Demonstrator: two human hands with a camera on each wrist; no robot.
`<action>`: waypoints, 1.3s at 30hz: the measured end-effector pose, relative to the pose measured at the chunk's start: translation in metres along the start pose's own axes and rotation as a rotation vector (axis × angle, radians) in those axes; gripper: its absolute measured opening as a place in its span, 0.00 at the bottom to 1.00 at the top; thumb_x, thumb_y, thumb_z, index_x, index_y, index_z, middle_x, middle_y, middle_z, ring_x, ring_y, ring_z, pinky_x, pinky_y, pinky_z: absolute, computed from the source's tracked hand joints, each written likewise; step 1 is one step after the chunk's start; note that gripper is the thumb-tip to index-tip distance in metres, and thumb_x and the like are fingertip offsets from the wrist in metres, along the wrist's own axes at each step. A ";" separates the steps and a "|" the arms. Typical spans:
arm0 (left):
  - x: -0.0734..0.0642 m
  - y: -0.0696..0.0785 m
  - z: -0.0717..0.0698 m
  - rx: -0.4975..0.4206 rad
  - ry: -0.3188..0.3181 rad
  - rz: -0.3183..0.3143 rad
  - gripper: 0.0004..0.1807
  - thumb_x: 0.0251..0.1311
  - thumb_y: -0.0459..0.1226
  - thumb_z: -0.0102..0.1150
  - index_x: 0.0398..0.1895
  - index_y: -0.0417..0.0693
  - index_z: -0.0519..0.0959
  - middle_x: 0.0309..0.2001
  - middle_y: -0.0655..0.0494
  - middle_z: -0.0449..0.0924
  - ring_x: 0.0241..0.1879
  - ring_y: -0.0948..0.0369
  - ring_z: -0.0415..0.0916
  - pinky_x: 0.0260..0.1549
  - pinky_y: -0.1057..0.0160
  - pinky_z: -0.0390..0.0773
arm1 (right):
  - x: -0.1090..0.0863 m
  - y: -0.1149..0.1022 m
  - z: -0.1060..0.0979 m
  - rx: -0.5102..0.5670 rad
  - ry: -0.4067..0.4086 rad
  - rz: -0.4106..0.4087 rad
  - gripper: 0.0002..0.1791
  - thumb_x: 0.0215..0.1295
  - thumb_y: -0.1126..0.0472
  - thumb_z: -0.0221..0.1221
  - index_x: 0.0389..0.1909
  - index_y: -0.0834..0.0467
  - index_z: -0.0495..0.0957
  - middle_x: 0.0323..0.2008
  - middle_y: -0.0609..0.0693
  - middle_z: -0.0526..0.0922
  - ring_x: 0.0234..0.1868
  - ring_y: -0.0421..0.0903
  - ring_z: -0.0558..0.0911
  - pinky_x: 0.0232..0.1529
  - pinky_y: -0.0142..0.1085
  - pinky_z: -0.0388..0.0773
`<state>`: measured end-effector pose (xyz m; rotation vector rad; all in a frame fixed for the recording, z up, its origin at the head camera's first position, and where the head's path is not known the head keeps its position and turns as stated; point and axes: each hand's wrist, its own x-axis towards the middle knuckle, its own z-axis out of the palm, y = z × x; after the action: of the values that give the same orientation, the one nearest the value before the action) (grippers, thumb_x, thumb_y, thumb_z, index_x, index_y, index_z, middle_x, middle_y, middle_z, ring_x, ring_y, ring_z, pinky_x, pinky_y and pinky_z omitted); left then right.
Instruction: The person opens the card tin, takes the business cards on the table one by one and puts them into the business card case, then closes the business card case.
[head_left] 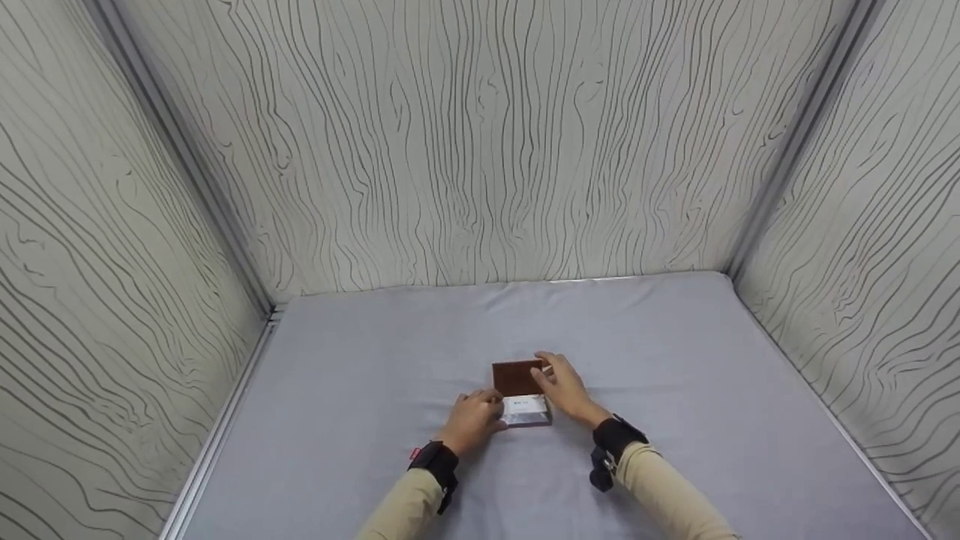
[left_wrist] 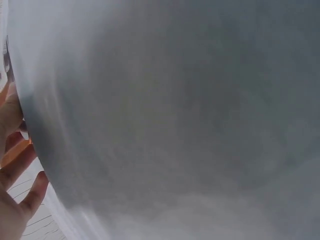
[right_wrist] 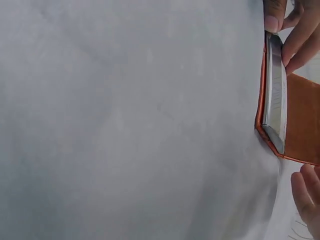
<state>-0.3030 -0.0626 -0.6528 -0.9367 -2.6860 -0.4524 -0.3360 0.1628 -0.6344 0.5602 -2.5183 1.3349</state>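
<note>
A brown card case [head_left: 517, 378] with a metal-edged tray lies on the cloth, its lid [right_wrist: 303, 117] raised. White cards [head_left: 523, 406] with small print sit in the tray. My left hand [head_left: 474, 421] holds the tray's left end, thumb at the front edge and fingers over the cards. Around the lid's right edge is my right hand [head_left: 566, 386], with its thumb in front of the lid and the index finger by the upper corner. Its other fingertips are close to that edge in the right wrist view. In the left wrist view, the case is mostly hidden.
Pale grey cloth [head_left: 360, 375] covers the table, slightly wrinkled around the case. Panels with a wood-grain line pattern [head_left: 480, 150] enclose the back and both sides, joined by grey metal posts [head_left: 799, 142]. Black straps [head_left: 437, 463] with cameras are on both wrists.
</note>
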 end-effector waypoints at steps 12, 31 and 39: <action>-0.002 0.002 0.001 0.057 0.054 0.021 0.09 0.55 0.44 0.71 0.30 0.50 0.83 0.42 0.57 0.82 0.41 0.57 0.79 0.37 0.58 0.76 | -0.009 0.008 -0.005 -0.084 0.020 -0.059 0.10 0.72 0.63 0.56 0.41 0.65 0.82 0.38 0.56 0.83 0.43 0.56 0.81 0.48 0.51 0.77; -0.008 0.003 0.006 -0.036 0.180 -0.053 0.26 0.50 0.43 0.76 0.43 0.43 0.71 0.32 0.52 0.84 0.30 0.57 0.82 0.34 0.57 0.80 | -0.025 0.007 -0.032 -0.083 -0.423 -0.222 0.19 0.69 0.65 0.59 0.56 0.72 0.77 0.54 0.71 0.78 0.56 0.68 0.77 0.57 0.57 0.73; -0.011 0.004 0.010 0.004 0.220 -0.020 0.21 0.49 0.42 0.77 0.39 0.44 0.75 0.30 0.52 0.85 0.27 0.56 0.81 0.29 0.59 0.79 | -0.036 0.009 -0.027 -0.167 -0.357 -0.310 0.22 0.64 0.62 0.64 0.54 0.72 0.78 0.54 0.74 0.76 0.54 0.69 0.77 0.55 0.56 0.75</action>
<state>-0.2932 -0.0625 -0.6646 -0.8083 -2.4982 -0.5213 -0.3070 0.1976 -0.6392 1.1838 -2.6318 0.9733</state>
